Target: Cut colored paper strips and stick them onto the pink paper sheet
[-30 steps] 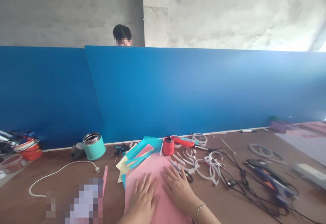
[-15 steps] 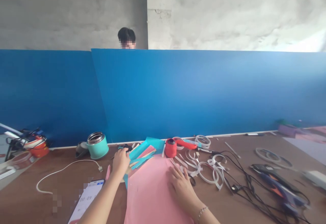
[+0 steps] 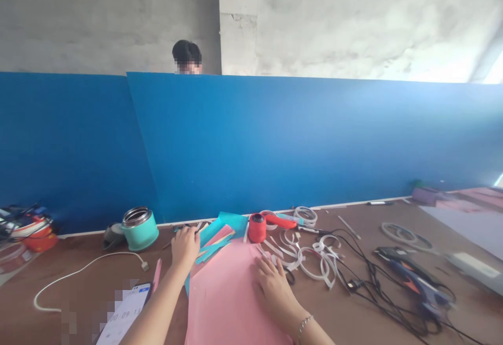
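Note:
A sheet of pink paper lies on the table before me. Flat on its right side rests my right hand, fingers stretched out, a bracelet at the wrist. Beyond the sheet is a small heap of blue paper and cut pink and cream paper strips. At the left edge of this heap my left hand has its fingers curled over something small. The fingertips are partly hidden, with a dark object beside them that I cannot make out. A red spool-like thing stands just past the pink sheet.
Left are a phone with a running timer, a white cable and a turquoise metal-lined cup. Right lie curled white strips, black cords and a blue glue gun. A person is behind the blue partition.
The view has turned slightly right, so things sit further left. My left hand's fingers have curled in more at the heap's edge. My right hand stays flat on the pink paper.

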Motion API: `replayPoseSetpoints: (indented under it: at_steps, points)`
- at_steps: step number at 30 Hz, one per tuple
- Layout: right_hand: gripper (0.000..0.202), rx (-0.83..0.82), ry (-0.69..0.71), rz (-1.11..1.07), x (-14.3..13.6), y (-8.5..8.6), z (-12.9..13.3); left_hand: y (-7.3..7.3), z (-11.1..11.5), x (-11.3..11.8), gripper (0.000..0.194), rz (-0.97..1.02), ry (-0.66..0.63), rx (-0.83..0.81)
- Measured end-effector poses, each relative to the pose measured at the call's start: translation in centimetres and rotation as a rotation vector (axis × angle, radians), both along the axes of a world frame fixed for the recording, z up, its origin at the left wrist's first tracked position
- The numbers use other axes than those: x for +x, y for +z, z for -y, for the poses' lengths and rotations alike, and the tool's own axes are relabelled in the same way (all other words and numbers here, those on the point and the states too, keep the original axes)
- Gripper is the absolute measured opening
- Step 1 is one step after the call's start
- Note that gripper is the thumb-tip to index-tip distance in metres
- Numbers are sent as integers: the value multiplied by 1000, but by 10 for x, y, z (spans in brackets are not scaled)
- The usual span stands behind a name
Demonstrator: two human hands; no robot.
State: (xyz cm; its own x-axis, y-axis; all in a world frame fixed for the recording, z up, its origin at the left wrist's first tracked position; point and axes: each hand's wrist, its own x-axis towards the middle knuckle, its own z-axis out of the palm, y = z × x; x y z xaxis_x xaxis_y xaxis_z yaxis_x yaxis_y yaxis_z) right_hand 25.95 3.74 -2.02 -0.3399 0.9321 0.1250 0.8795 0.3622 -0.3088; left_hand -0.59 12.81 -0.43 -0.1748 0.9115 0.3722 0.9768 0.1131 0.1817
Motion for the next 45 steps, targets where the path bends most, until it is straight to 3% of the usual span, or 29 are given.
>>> replayPoseSetpoints:
  at_steps: [4, 9, 11, 13, 15, 17, 19, 23, 27, 31, 36, 40, 45]
  points:
    - [40, 63, -42, -7, 2, 1, -2, -4, 2, 15, 23, 4, -158, -43]
    - [40, 114, -372, 51, 18, 10, -7, -6, 9, 25, 33, 19, -183, 51]
    - [37, 60, -415, 75, 25, 13, -9, -8, 15, 28, 33, 18, -277, 106]
    - [36, 12, -408, 42, 29, 15, -10, -12, 23, 31, 30, 10, -441, 141]
    - [42, -22, -386, 3, 30, 16, -11, -18, 31, 34, 39, -1, -520, 99]
    - [53, -37, -361, 8, 29, 14, -12, -24, 36, 37, 61, -10, -487, -5]
    - [61, -38, -348, 36, 28, 12, -13, -30, 38, 39, 70, -9, -441, -102]
    - [62, -8, -339, 28, 31, 13, -15, -35, 32, 36, 47, 32, -464, -135]
    - [49, 50, -272, -109, 28, 23, -16, -36, 30, 27, 44, 55, -523, -103]
    - [39, 114, -126, -131, 5, 35, -27, -33, 36, 19, 48, 45, -528, -122]
    - [34, 208, 69, 60, -35, 39, -69, -31, 39, 19, 48, 1, -523, -109]
    - [30, 246, 43, 48, -50, 35, -90, -36, 36, 17, 50, -13, -518, -71]
    - [26, 374, -70, -74, -33, 30, -70, -45, 31, 14, 48, -20, -524, 44]
